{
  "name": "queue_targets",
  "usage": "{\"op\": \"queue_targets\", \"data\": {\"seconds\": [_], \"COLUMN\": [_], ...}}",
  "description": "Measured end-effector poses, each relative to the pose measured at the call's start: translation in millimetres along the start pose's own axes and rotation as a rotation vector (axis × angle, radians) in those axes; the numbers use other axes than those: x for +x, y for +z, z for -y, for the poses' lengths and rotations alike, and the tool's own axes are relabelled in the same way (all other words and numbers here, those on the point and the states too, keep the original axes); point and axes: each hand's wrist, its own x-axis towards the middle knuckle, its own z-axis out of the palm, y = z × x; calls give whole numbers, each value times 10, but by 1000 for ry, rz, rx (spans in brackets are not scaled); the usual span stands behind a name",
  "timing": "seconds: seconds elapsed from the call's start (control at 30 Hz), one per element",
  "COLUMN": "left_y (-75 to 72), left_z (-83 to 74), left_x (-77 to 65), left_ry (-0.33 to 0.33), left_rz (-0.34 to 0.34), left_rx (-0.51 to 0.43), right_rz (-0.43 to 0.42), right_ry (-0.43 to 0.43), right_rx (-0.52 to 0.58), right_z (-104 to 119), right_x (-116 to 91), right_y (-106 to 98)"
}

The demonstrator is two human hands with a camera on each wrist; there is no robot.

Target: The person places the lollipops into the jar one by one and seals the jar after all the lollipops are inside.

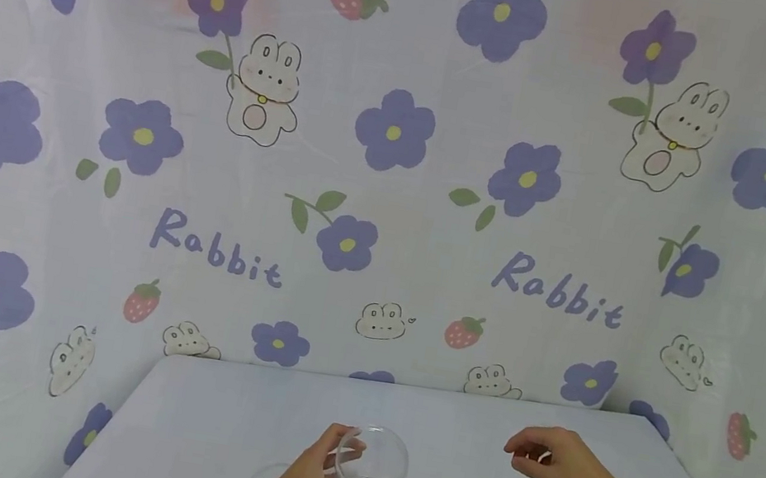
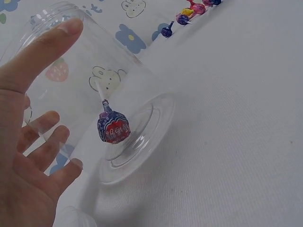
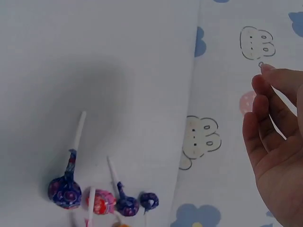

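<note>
Left wrist view: the left hand (image 2: 26,165) grips a smooth, clear jar (image 2: 78,92) (round, wrapped lollipop (image 2: 113,128) inside) over the white table (image 2: 232,123). The right hand (image 1: 561,466), fingers loosely bent together, hovers near more lollipops (image 3: 65,192).

Jar (image 1: 381,460) looks like clear plastic, smooth and glossy; lollipop (image 2: 113,130) inside has a shiny printed wrapper (image 2: 107,109), crinkled at the neck, and a smooth, matt white stick (image 2: 99,90). Loose lollipops (image 3: 65,191) match that finish. Table cover (image 2: 227,142) reads as matt, fine-textured cloth; rabbit-print curtain (image 1: 426,204) is thin, faintly glossy sheeting, fabric or plastic unclear.
</note>
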Motion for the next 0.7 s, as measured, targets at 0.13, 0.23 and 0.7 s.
{"op": "queue_targets", "data": {"seconds": [0.13,0.23,0.7], "left_y": [9,12,-10], "left_z": [-4,-5,7], "left_x": [1,-3,-23], "left_ry": [-23,-35,-28], "left_rz": [-9,-15,-4], "left_rx": [9,11,-9], "right_rz": [-6,-12,-42], "right_ry": [56,85,395], "right_rx": [4,23,53], "right_z": [-152,-295,-838], "right_x": [-143,-248,-738], "right_y": [-60,-105,-292]}}
